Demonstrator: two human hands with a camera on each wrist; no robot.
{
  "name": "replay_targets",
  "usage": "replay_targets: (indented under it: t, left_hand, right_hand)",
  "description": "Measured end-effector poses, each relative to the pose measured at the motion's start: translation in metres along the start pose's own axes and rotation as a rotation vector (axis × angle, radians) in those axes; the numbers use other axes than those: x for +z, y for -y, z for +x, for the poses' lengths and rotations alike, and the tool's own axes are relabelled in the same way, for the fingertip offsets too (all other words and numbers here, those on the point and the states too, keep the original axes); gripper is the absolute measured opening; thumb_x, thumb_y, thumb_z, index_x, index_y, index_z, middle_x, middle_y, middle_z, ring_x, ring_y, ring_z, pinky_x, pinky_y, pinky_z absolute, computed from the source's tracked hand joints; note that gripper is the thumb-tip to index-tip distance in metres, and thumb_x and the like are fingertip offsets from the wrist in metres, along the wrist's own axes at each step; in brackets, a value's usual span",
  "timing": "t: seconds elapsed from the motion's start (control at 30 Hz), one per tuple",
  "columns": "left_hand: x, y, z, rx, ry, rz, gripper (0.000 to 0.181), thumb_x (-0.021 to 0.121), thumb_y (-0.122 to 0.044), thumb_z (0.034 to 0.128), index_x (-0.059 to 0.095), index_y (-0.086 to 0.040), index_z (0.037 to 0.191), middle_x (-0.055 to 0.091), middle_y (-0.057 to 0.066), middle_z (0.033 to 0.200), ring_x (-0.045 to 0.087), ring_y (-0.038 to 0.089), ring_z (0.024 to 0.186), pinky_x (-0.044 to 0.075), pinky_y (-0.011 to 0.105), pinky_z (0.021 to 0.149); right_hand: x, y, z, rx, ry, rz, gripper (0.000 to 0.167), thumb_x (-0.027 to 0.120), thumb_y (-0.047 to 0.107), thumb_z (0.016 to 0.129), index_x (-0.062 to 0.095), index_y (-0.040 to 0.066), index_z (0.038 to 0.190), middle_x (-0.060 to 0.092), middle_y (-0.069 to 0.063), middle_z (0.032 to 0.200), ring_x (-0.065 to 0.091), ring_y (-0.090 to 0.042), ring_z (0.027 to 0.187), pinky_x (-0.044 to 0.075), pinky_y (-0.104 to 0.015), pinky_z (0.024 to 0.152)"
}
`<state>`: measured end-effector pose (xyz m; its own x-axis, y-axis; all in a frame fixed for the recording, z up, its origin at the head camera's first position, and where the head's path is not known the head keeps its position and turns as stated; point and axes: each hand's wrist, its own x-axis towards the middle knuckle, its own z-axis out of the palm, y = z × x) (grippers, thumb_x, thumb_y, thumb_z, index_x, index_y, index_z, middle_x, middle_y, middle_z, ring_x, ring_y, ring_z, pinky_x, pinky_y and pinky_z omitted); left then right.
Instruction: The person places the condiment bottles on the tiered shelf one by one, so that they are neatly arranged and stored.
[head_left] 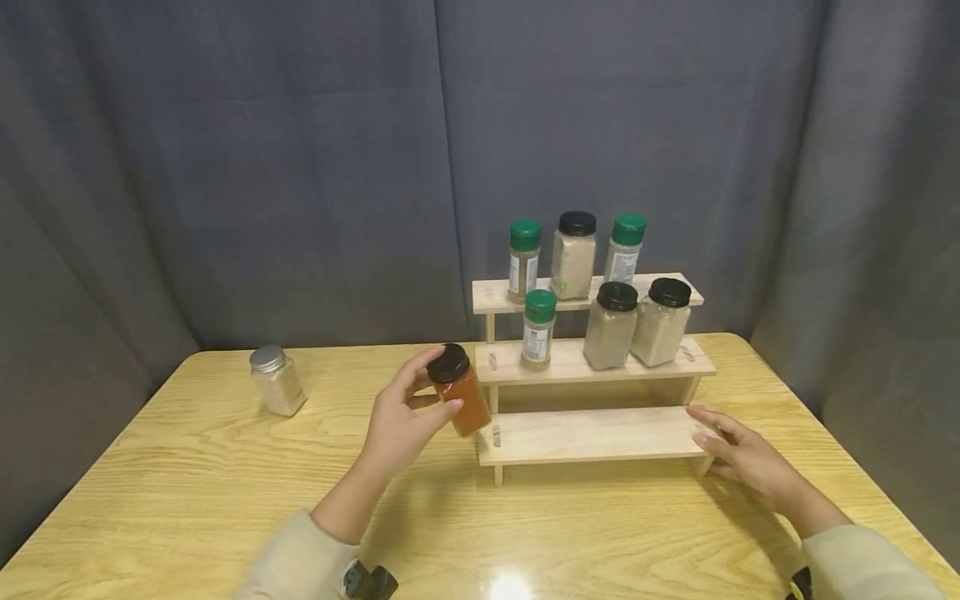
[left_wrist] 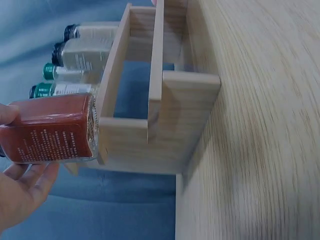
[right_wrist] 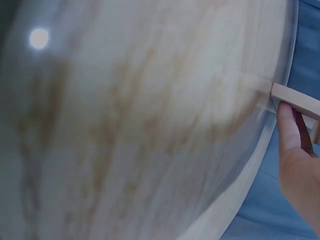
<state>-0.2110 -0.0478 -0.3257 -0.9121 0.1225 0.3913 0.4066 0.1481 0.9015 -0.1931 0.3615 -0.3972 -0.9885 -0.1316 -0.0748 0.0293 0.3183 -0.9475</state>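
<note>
My left hand (head_left: 405, 421) grips a square glass jar (head_left: 463, 404) of red-orange spice with a black lid, tilted, at the left end of the three-tier wooden spice rack (head_left: 592, 433). Printed text shows on the red jar (left_wrist: 47, 130) in the left wrist view, where fingers (left_wrist: 37, 180) support its side. At the rack's right end, my right hand (head_left: 746, 458) holds the end of the lowest shelf. The right wrist view shows that hand (right_wrist: 297, 165) against the shelf's wooden edge (right_wrist: 297, 100).
On the middle tier stand a green-capped bottle (head_left: 537, 337) and two black-lidded jars (head_left: 611, 333). The top tier carries two green-capped bottles (head_left: 523, 271) around a black-lidded jar (head_left: 574, 262). A silver-lidded jar (head_left: 281, 387) stands at the table's left. Grey curtains (head_left: 300, 167) hang behind.
</note>
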Motion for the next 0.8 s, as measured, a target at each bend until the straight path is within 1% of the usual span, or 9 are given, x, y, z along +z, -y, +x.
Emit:
replay_targets:
  t: [0.1, 0.27, 0.37, 0.5, 0.6, 0.8]
  left_hand:
    - [0.007, -0.005, 0.0, -0.001, 0.013, 0.0, 0.057, 0.068, 0.004, 0.0696, 0.048, -0.01, 0.121, 0.055, 0.01, 0.105, 0.053, 0.023, 0.093, 0.045, 0.038, 0.079]
    - [0.018, -0.007, 0.001, 0.02, 0.047, -0.007, 0.056, 0.067, 0.004, 0.0702, 0.048, -0.01, 0.121, 0.057, 0.009, 0.102, 0.053, 0.021, 0.093, 0.045, 0.037, 0.079]
    - [0.025, -0.006, 0.001, 0.054, 0.068, -0.027, 0.057, 0.067, 0.004, 0.0702, 0.047, -0.009, 0.122, 0.057, 0.011, 0.101, 0.053, 0.023, 0.092, 0.045, 0.037, 0.078]
    - [0.036, 0.008, 0.007, 0.088, 0.102, -0.054, 0.058, 0.068, 0.001, 0.0702, 0.047, -0.014, 0.122, 0.058, 0.009, 0.099, 0.054, 0.02, 0.09, 0.046, 0.035, 0.076]
    - [0.046, 0.018, 0.013, 0.081, 0.132, -0.074, 0.059, 0.069, -0.003, 0.0706, 0.047, -0.019, 0.123, 0.058, 0.007, 0.1, 0.054, 0.018, 0.089, 0.046, 0.032, 0.076]
    - [0.067, 0.018, 0.017, 0.074, 0.188, -0.117, 0.058, 0.068, -0.003, 0.0712, 0.047, -0.019, 0.123, 0.057, 0.009, 0.103, 0.057, 0.019, 0.086, 0.047, 0.029, 0.074]
  right_hand:
    - [0.001, 0.0, 0.0, -0.005, 0.005, 0.009, 0.061, 0.047, 0.024, 0.09, 0.015, -0.004, 0.134, -0.003, -0.026, 0.139, 0.009, -0.048, 0.12, 0.036, -0.049, 0.086]
    - [0.002, 0.002, 0.001, -0.011, 0.01, 0.002, 0.061, 0.047, 0.023, 0.09, 0.015, -0.005, 0.133, -0.004, -0.026, 0.139, 0.007, -0.049, 0.12, 0.031, -0.053, 0.088]
    - [0.004, 0.002, 0.002, -0.007, 0.008, 0.019, 0.061, 0.047, 0.023, 0.09, 0.015, -0.005, 0.133, -0.003, -0.025, 0.139, 0.007, -0.048, 0.12, 0.033, -0.052, 0.088]
    - [0.004, 0.001, 0.003, -0.003, 0.01, 0.046, 0.061, 0.047, 0.022, 0.09, 0.015, -0.006, 0.133, -0.003, -0.025, 0.139, 0.007, -0.046, 0.121, 0.037, -0.047, 0.086]
    - [0.003, 0.001, 0.002, -0.007, 0.009, 0.035, 0.061, 0.047, 0.021, 0.09, 0.014, -0.006, 0.133, -0.004, -0.025, 0.139, 0.006, -0.047, 0.121, 0.038, -0.047, 0.086]
    - [0.001, 0.001, 0.0, -0.005, -0.001, 0.035, 0.061, 0.047, 0.021, 0.09, 0.014, -0.006, 0.133, -0.003, -0.026, 0.138, 0.01, -0.048, 0.12, 0.043, -0.043, 0.081]
